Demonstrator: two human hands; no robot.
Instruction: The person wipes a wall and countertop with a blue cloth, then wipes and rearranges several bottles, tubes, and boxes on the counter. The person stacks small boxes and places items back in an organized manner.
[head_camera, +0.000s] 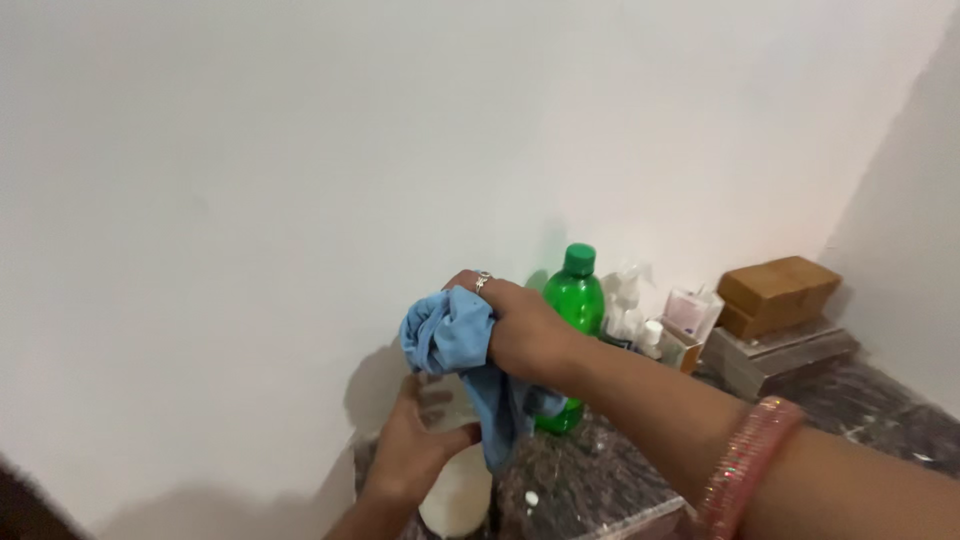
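**Blue cloth over a white jar, stone counter corner**

Right forearm fills the 4 o'clock corner, with one pink glittery bangle on the wrist. That right hand has its fingers curled tight around a bunched blue cloth, one ring on a finger. Cloth hangs down over a white jar at 6 o'clock; can't see what's inside. Left hand wraps the jar's side, fingers spread around it, thumb touching the cloth.

Just behind, toward 1 o'clock, one green plastic bottle with a green cap, looks mostly empty. Beside it, a clear spray bottle, one small white-capped bottle and a small pale carton. At 2 o'clock, a brown box sits on a flat grey box. All on a dark speckled stone counter.
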